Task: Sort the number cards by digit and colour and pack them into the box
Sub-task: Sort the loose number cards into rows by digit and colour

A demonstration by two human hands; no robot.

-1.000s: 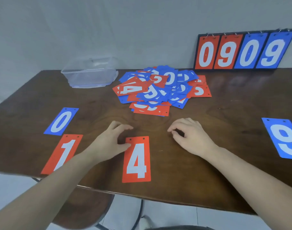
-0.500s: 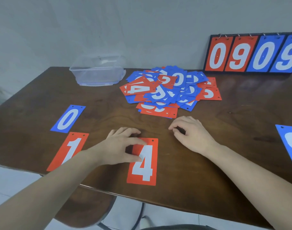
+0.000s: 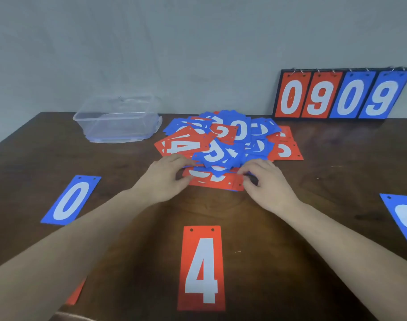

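A heap of red and blue number cards (image 3: 228, 140) lies mid-table. At its near edge sits a red card (image 3: 215, 183); my left hand (image 3: 164, 179) pinches its left end and my right hand (image 3: 265, 184) pinches its right end. Laid out apart on the table are a red 4 card (image 3: 202, 267) near the front, a blue 0 card (image 3: 71, 200) at the left, a blue 9 card (image 3: 406, 218) cut off at the right edge, and a red card (image 3: 76, 294) mostly hidden under my left forearm. The clear plastic box (image 3: 119, 119) stands open at the back left.
A flip scoreboard (image 3: 341, 95) reading 0909 leans against the wall at the back right. The dark wooden table (image 3: 325, 177) ends close in front of the red 4 card.
Both hands left the red 4 card and reached forward to the heap, where they now pinch a red card at its near edge. The view has tilted forward.
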